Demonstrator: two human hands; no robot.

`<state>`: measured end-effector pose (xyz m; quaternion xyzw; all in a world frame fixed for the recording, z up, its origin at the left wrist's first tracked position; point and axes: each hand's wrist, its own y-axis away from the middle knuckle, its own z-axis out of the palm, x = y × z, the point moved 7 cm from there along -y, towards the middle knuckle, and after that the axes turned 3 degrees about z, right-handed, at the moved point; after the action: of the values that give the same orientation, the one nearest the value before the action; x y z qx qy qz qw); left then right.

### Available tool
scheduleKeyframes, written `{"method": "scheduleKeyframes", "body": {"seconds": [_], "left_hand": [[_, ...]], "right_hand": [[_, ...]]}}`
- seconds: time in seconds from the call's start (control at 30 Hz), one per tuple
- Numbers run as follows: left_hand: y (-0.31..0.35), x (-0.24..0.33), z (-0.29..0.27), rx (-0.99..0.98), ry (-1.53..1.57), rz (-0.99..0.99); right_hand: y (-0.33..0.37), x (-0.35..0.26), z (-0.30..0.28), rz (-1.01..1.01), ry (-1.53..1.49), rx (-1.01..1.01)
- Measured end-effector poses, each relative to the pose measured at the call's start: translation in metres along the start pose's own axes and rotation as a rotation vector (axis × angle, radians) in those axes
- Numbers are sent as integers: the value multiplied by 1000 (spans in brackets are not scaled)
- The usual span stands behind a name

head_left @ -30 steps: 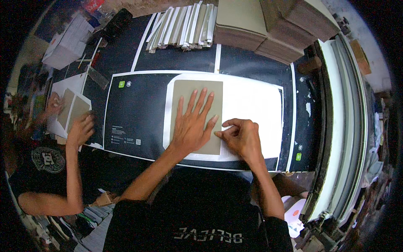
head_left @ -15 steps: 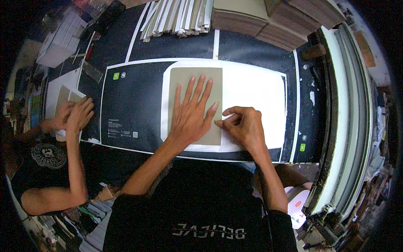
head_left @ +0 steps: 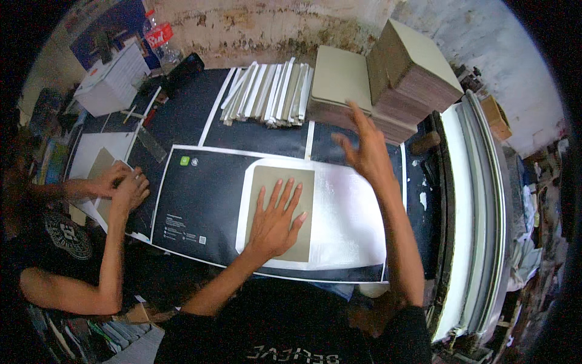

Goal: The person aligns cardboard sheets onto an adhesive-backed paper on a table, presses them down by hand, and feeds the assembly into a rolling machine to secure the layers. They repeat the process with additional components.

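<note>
My left hand [head_left: 276,227] lies flat with spread fingers on a grey-brown cardboard piece [head_left: 273,175]. The board rests on a white sheet [head_left: 348,224] with cut corners, and the sheet's bare right part shines. Empty and raised, my right hand [head_left: 368,148] hovers over the table with its fingers apart. It is in front of a low stack of grey-brown boards [head_left: 341,76], its forefinger overlapping the stack's lower edge in the picture. I cannot tell if it touches the stack.
Beside that stack rises a taller board stack [head_left: 418,60]. White and grey strips [head_left: 267,94] lie in a pile at the back. At left, a co-worker's hands [head_left: 127,185] handle a board. A white paper block [head_left: 112,79] and a bottle [head_left: 160,36] stand back left; long rails [head_left: 476,212] run along the right.
My right hand has left the board's right edge and moved up and away toward the stacks, its fingers opening. My left hand stays on the board. The view has tilted up, showing the wall.
</note>
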<state>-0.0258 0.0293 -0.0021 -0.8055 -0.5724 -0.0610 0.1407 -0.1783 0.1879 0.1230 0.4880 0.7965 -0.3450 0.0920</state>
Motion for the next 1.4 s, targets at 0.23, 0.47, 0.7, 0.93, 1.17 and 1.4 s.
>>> {"method": "scheduleKeyframes", "body": {"seconds": [0.23,0.47,0.7,0.93,1.17,1.4], "left_hand": [[0,3,-4,4,35,42],[11,-16,-6,-48,22,2],[-31,31,-37,51,1313,-176],[-19,18,-9,-149,1370,-318],[3,17,-15,-12,836,3],[13,20,-1,-54,678,102]], "right_hand": [[-52,53,23,-223,348,-1],[29,-20,-38,-211,242,219],[168,-16,-59,599,-716,519],[214,28,-67,885,-508,22],[239,53,-55,984,-235,-251],[246,64,-52,959,-238,-218]]}}
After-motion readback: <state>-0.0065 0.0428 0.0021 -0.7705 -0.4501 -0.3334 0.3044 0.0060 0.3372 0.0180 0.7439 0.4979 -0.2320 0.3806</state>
